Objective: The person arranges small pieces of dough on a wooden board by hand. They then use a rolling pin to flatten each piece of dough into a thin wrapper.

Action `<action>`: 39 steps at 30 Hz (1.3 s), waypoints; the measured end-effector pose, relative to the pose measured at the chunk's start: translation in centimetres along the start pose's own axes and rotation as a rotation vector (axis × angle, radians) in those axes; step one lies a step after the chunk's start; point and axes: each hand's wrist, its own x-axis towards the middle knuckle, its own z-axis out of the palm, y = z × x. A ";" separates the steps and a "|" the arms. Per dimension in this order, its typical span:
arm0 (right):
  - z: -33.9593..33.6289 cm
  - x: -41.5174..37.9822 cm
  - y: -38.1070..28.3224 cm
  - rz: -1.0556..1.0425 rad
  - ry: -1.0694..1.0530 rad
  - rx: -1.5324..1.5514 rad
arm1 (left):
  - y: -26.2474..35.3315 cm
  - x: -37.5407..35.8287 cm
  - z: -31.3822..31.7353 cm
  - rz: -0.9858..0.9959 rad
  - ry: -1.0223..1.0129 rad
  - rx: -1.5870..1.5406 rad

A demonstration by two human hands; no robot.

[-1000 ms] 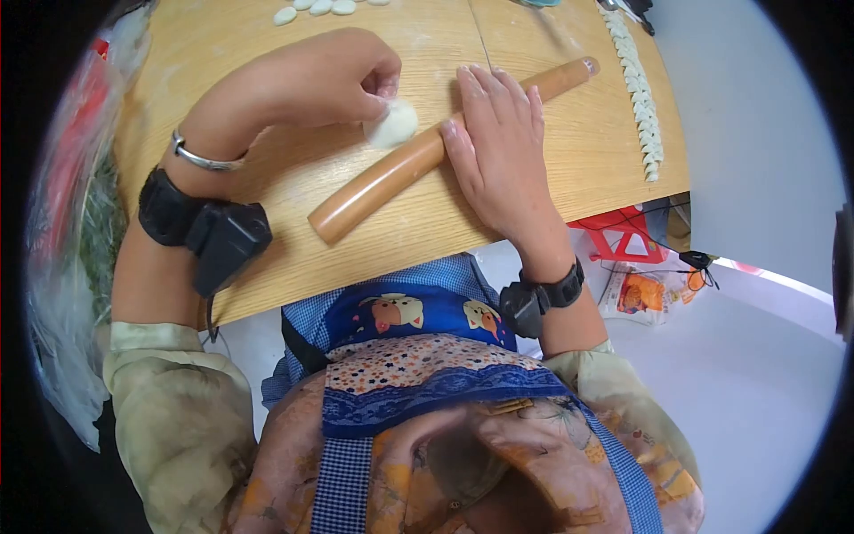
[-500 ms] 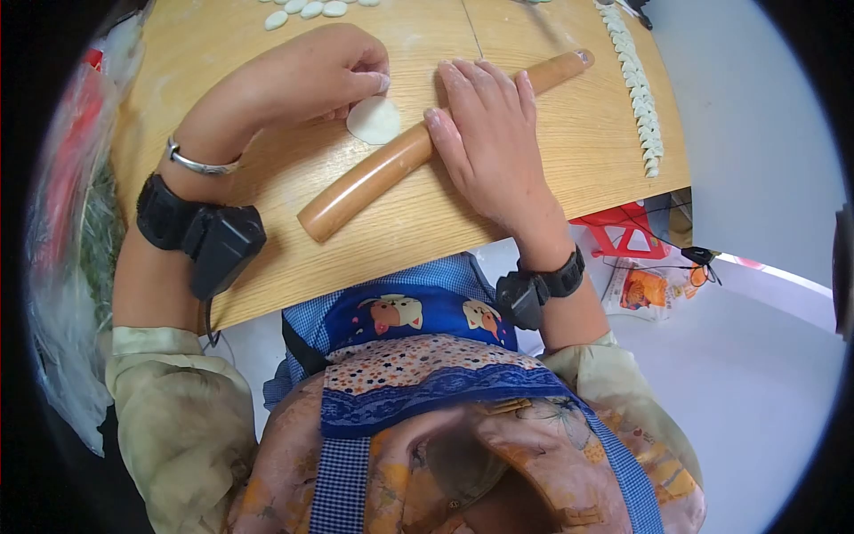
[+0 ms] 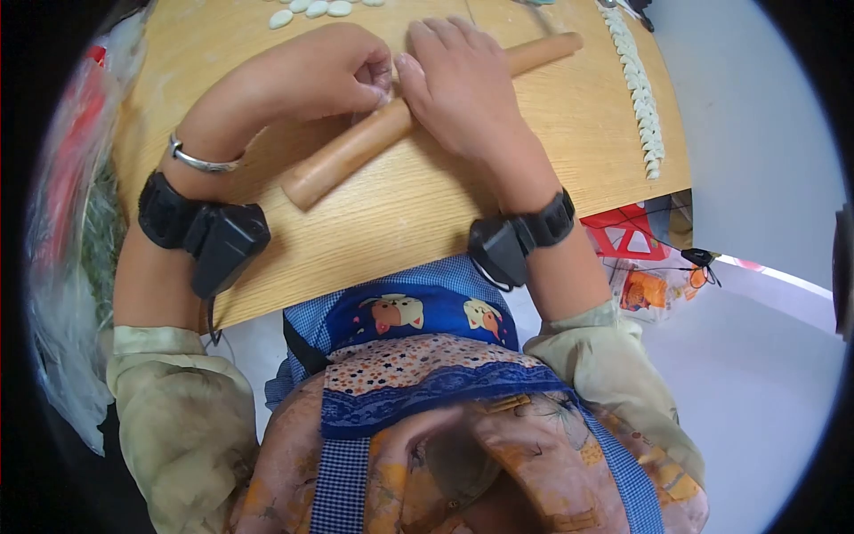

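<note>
My right hand lies palm down across a wooden rolling pin, its fingers stretched out beyond the wood and the thumb a little apart. The pin rests slanted on the table. Just left of it, my left hand is closed in a pinch at the edge of a thin round dough wrapper. Most of that wrapper is hidden under my fingers and behind the pin.
Several flat dough pieces lie at the table's far edge. A long row of small overlapping dough pieces runs down the right side of the wooden table. Plastic bags crowd the left edge; a red basket stands below at right.
My right hand and the rolling pin have moved away from me and slightly left. The pin now covers much of the wrapper seen before. My left hand has hardly shifted.
</note>
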 end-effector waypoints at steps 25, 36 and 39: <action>-2.3 -7.5 -0.4 0.082 0.022 0.026 | 0.3 -0.1 1.4 0.062 0.075 0.066; -2.3 -7.5 -0.3 0.083 0.024 0.028 | 0.6 0.2 2.5 0.112 0.152 0.203; -2.2 -7.4 -0.3 0.075 0.033 0.016 | 1.0 0.1 2.5 0.138 0.239 0.199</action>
